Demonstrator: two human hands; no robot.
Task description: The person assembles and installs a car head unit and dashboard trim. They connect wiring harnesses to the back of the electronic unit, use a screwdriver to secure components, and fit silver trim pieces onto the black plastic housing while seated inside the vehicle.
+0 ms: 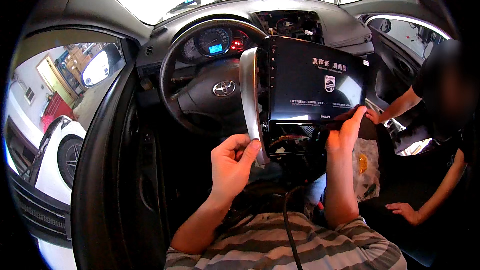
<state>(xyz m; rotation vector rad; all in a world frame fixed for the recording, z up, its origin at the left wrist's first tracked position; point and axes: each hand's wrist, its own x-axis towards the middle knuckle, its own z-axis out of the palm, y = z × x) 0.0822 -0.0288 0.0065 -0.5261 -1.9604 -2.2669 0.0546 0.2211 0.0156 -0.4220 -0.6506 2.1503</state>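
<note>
My left hand (232, 162) grips the lower end of a long curved silver trim piece (250, 87), upright in front of the steering wheel. My right hand (350, 127) holds the lower right edge of a large flat head-unit screen (312, 90), which is lit with a logo and lines of text. The trim piece stands beside the screen's left edge. Below the screen some wiring (292, 137) shows in a dark recess. A dark cable (287, 230) runs down over my striped shirt.
I sit behind the steering wheel (175, 112). The dash has an open cavity (290, 25). A person in dark clothing (430, 110) is at the right, one hand (402, 210) low near the seat. Clear plastic wrapping (367, 175) lies beside my right arm. An open door (120, 170) is left.
</note>
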